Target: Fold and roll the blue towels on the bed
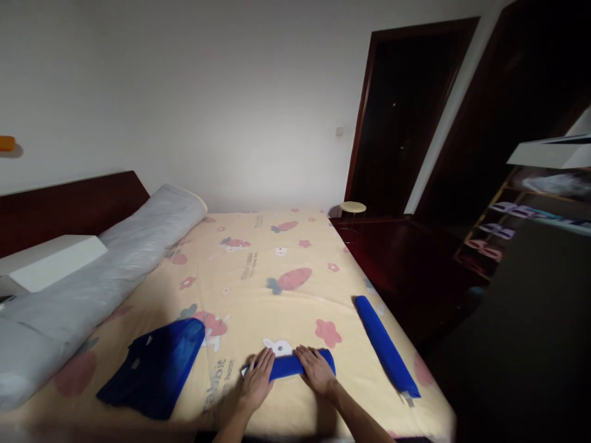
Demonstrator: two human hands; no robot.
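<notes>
A short rolled blue cloth [285, 367] lies on the patterned bed sheet [258, 277] near the bed's front edge. My left hand [258, 376] rests flat over its left end, and my right hand [316, 369] lies on it toward the right end, fingers stretched forward. Neither hand is wrapped round the roll. To the right, a longer blue roll [386, 347] lies slanted along the bed's side, with a small pale tag at its near end. A loosely spread dark blue cloth [157, 367] lies at the left.
A long grey covered bundle [124, 252] runs along the left side, with a white box [55, 261] on it before the dark headboard [74, 206]. Beyond the bed's right edge are a round stool [353, 207], a dark door [406, 117] and a shoe rack [498, 221].
</notes>
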